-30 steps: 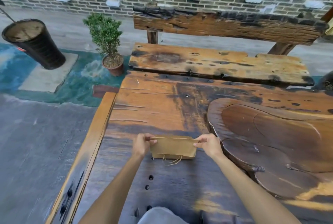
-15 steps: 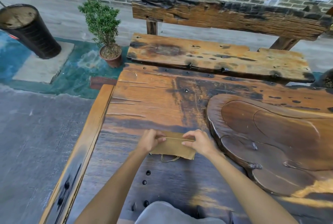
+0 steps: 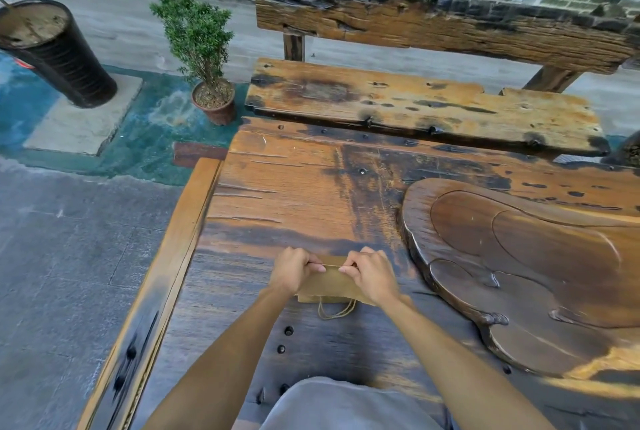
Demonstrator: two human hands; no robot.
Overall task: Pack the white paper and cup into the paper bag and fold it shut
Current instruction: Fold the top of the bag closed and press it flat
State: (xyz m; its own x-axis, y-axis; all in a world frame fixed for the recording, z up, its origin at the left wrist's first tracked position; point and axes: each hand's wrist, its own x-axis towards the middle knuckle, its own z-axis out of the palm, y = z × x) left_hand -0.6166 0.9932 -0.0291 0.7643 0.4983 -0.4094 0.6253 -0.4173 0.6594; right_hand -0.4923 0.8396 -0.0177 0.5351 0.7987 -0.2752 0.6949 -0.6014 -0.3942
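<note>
A brown paper bag (image 3: pixel 329 286) lies flat on the worn wooden table (image 3: pixel 294 194), its twine handles (image 3: pixel 336 310) hanging toward me. My left hand (image 3: pixel 294 270) grips the bag's far folded edge on the left. My right hand (image 3: pixel 372 273) pinches the same edge on the right. The thumbs almost meet over the fold. The white paper and the cup are not visible; I cannot tell whether they are inside the bag.
A large carved wooden tray (image 3: pixel 519 273) rises from the table just right of my hands. A wooden bench (image 3: pixel 415 107) stands beyond the table. On the floor to the left are a potted shrub (image 3: pixel 204 59) and a black tapered bin (image 3: pixel 52 52).
My hands have slid inward along the bag's far edge, from its corners toward the middle. The bag looks flatter and more covered by my hands.
</note>
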